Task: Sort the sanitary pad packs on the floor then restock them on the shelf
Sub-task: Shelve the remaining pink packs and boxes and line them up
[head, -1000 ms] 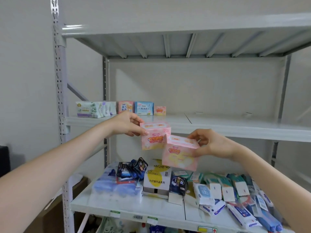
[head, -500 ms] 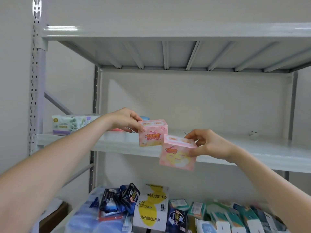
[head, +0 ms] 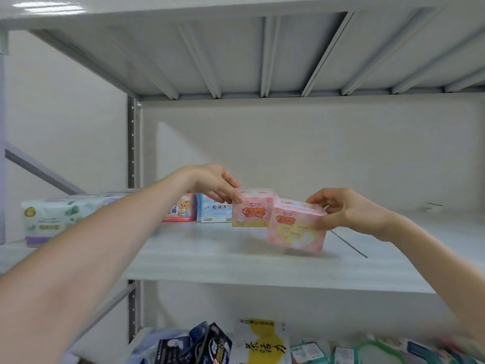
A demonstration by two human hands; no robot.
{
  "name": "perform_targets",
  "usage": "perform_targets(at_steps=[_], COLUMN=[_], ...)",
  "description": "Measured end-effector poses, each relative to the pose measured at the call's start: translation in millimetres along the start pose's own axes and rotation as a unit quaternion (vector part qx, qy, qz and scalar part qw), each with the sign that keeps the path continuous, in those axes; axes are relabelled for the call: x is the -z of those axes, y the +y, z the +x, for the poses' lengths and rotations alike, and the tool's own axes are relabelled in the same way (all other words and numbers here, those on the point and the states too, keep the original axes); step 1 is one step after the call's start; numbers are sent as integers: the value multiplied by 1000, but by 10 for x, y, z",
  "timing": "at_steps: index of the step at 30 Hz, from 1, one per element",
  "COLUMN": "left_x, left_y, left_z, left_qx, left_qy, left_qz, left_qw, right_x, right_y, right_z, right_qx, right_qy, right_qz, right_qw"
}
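Within the last second both packs have moved from in front of the shelf's lip to over the pale grey metal shelf board [head: 210, 261], so the work has passed from carrying to placing. The left pink pack [head: 250, 210], a small squarish plastic-wrapped packet with red and yellow print, now stands upright at the end of the row along the back. It is just beside the light blue and white pad pack [head: 213, 209], which itself sits next to a pink pack printed with a bear [head: 181, 209]. Its lower edge is at the board, but I cannot tell whether it rests there yet. The right pink pack [head: 296, 228], of the same design, is tilted with its top leaning away. It hangs just above the board, in front of and to the right of its twin, and overlaps that pack's right edge in this view. Judging by this, the matching pair is about to join the sorted row, the left one first. The left hand [head: 214, 183] reaches in from a long, outstretched forearm with the wrist bent down; its grip is a pinch, fingertips [head: 236, 198] on the pack's upper left corner. The right hand [head: 341, 210] comes in lower, its grip curled around the top right corner of its pack, thumb on the near face. Farther left on the same board lies a larger white, green and purple soft pack [head: 49, 220], and the shelf below holds dark blue packets [head: 210, 345] and a yellow and white box [head: 262, 342].
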State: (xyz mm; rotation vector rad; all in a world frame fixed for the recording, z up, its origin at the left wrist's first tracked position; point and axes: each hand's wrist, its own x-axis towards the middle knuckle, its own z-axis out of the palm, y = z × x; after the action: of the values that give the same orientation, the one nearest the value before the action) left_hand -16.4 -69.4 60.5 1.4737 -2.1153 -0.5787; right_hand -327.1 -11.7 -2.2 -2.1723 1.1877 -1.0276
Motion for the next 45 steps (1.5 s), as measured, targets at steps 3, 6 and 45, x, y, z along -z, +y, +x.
perform_targets(at_steps=[3, 6, 45], left_x=[31, 82, -115], left_y=[-105, -170, -585], left_z=[366, 688, 1042], left_qx=[-8, -17, -25], left_qy=[-8, -4, -89], left_qz=[19, 48, 282], left_qw=[1000, 999, 955], right_x=[30, 69, -377], right_y=[135, 265, 544], right_z=[281, 566, 1603], right_qx=[-6, -12, -93], right_qy=[-6, -10, -67], right_qz=[-13, -27, 34], right_qw=[1000, 1000, 993])
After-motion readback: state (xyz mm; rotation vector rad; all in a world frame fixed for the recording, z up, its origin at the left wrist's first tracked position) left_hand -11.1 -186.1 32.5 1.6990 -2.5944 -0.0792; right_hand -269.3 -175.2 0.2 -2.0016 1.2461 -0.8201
